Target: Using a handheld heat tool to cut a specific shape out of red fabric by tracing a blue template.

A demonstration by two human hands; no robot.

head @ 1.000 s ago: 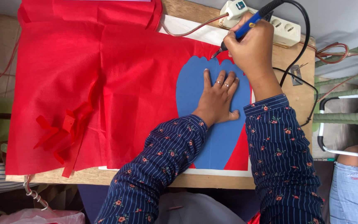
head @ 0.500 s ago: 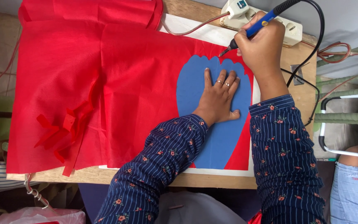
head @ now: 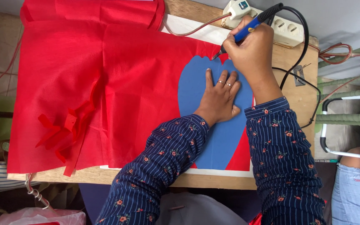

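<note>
A red fabric (head: 105, 96) is spread over the wooden table (head: 303, 98). On it a blue template (head: 221, 137) is pinned flat under the open left hand (head: 219, 100), evidently against slipping. The corded hot tool (head: 246, 29) is clenched penlike in the right hand (head: 253, 52), tip at the template's top edge.

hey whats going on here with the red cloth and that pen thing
A person in a dark patterned shirt works at a wooden table spread with red fabric. Their left hand lies flat on a blue template on top of the fabric, pinning it down. Their right hand holds a corded pen-shaped tool with a blue grip, its tip at the template's scalloped top edge. A white power strip sits at the table's far edge, and red fabric scraps lie to the left.
</note>
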